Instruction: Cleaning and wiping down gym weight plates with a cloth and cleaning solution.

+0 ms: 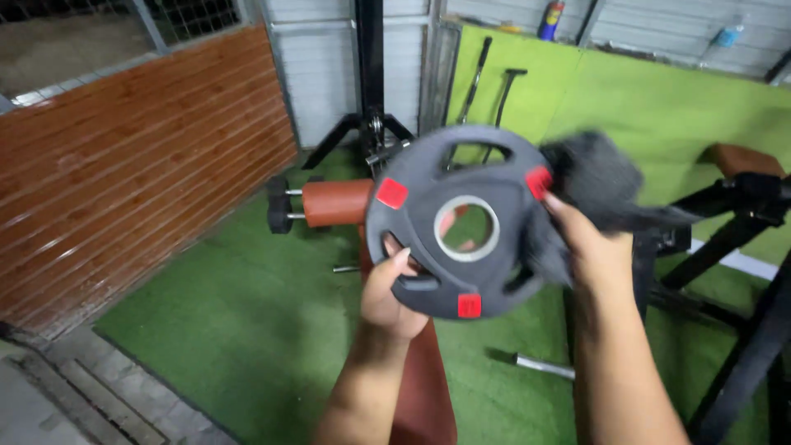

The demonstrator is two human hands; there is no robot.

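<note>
A dark grey round weight plate (428, 210) with three red square tags and a steel-ringed centre hole is held up in front of me. My left hand (391, 292) grips its lower left edge, fingers hooked through a cut-out. My right hand (589, 247) is at the plate's right edge, clutching a dark grey fuzzy cloth (597, 181) that is blurred and pressed against the rim.
A brown padded bench (424, 387) runs under my arms, with a brown roller pad (334, 202) and black knobs behind the plate. Black machine frames (741, 330) stand at right. A steel bar (540, 365) lies on the green turf. A wooden slatted wall (124, 173) is at left.
</note>
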